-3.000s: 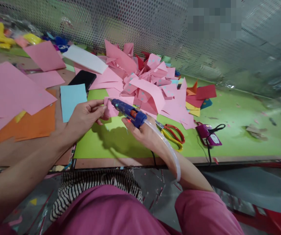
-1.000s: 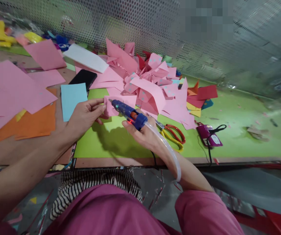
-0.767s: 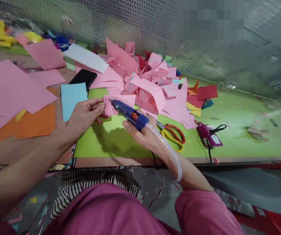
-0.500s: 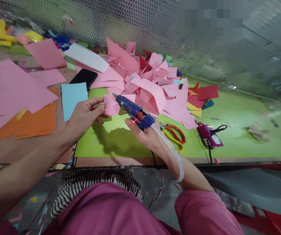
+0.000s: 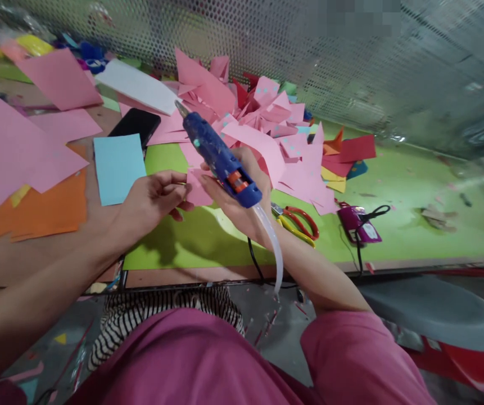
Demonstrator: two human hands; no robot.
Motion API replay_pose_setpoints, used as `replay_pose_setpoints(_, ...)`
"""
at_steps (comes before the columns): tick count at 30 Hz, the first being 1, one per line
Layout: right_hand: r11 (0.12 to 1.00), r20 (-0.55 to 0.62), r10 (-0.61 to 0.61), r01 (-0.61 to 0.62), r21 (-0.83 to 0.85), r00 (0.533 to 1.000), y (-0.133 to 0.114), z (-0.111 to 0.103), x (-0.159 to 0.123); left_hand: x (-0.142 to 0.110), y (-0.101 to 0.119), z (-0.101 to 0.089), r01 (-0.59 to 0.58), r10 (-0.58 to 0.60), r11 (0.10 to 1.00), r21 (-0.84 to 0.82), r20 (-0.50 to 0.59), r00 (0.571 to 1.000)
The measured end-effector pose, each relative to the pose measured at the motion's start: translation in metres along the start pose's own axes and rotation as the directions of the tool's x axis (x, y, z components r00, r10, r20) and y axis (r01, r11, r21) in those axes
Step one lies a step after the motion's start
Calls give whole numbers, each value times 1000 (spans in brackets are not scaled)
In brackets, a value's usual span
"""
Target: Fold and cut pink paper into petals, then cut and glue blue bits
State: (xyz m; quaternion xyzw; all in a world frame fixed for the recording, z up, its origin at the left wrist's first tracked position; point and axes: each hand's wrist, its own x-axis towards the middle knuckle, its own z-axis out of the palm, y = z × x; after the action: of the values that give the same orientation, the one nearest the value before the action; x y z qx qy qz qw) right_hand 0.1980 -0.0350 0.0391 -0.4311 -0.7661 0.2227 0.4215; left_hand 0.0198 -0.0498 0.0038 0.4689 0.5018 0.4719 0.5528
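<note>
A small piece of pink paper [image 5: 198,188] is pinched at its left side by my left hand [image 5: 159,197]. My right hand [image 5: 242,197] is closed round a blue glue gun [image 5: 216,149], whose metal nozzle points up and to the left, away from the small paper. A clear glue stick [image 5: 273,242] curves down out of the gun's rear end. The fingertips of my right hand are at the right edge of the pink paper; whether they grip it, I cannot make out. A light blue sheet [image 5: 119,169] lies just left of my left hand.
Behind my hands is a heap of pink paper pieces [image 5: 262,121]. Scissors [image 5: 298,222] and a purple box with a black cord [image 5: 357,225] lie to the right. A black phone [image 5: 136,126], pink sheets [image 5: 9,146] and orange sheets [image 5: 51,208] lie left. A perforated metal panel [image 5: 225,34] stands behind.
The glue gun has swung up, its nozzle leaving the small pink paper. My right hand has moved left to the paper's edge. My left hand still pinches the paper.
</note>
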Motion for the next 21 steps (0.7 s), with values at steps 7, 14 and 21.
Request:
replay_pose_setpoints(7,978,33,-118,122,-168,993,5,8,6,-1,1,1,-22,22,999,23,21,1000)
replay_pose_setpoints(14,977,54,-88,97,-193,995,11,13,9,-1,-2,-2,-108,103,990,86,58,993)
replay_pose_setpoints(21,987,5,29,-28,-160,1000,5,8,12,0,-3,0,-27,29,996,80,-16,999)
